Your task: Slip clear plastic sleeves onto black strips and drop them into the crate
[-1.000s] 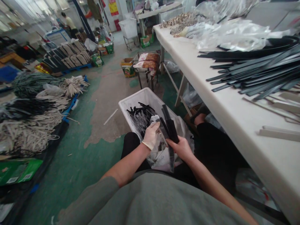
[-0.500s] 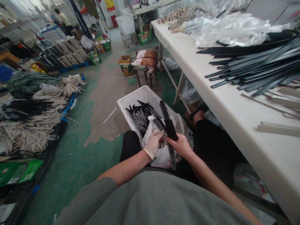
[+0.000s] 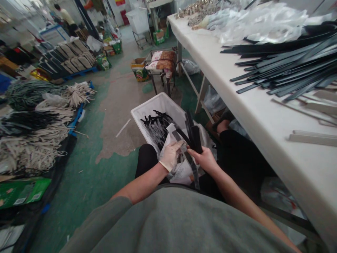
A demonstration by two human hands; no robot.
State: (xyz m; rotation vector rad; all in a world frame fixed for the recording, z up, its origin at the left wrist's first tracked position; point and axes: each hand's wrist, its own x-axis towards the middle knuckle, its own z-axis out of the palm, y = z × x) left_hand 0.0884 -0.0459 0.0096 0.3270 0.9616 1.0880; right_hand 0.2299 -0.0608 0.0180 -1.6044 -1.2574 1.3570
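My left hand (image 3: 170, 154), in a thin whitish glove, is closed with its fingertips pinching a dark strip (image 3: 192, 165) that has a pale, see-through look and a white upper end. The strip slants down toward my lap. Bare and closed, my right hand (image 3: 206, 160) grips a bundle of black straps (image 3: 194, 135), which fan out upward. Both hands are close together over a white plastic bin (image 3: 140, 109). Inside the bin lie many black strips (image 3: 158, 128), some with a clear, shiny covering. A crumpled white plastic bag (image 3: 184, 174) lies below my hands and partly hides the bin's near end.
On my right, a long white table (image 3: 265, 130) holds dark flat straps (image 3: 284, 66), plastic bags (image 3: 260, 28) and small metal pieces (image 3: 196, 10). A stool with a cushion (image 3: 162, 60) stands beyond the bin. Bundled cords (image 3: 34, 133) fill the left floor. A person (image 3: 65, 17) is far back.
The black straps in my right hand have spread apart at their tops. The strip at my left hand shows more of its length between the hands. The whole view has shifted slightly.
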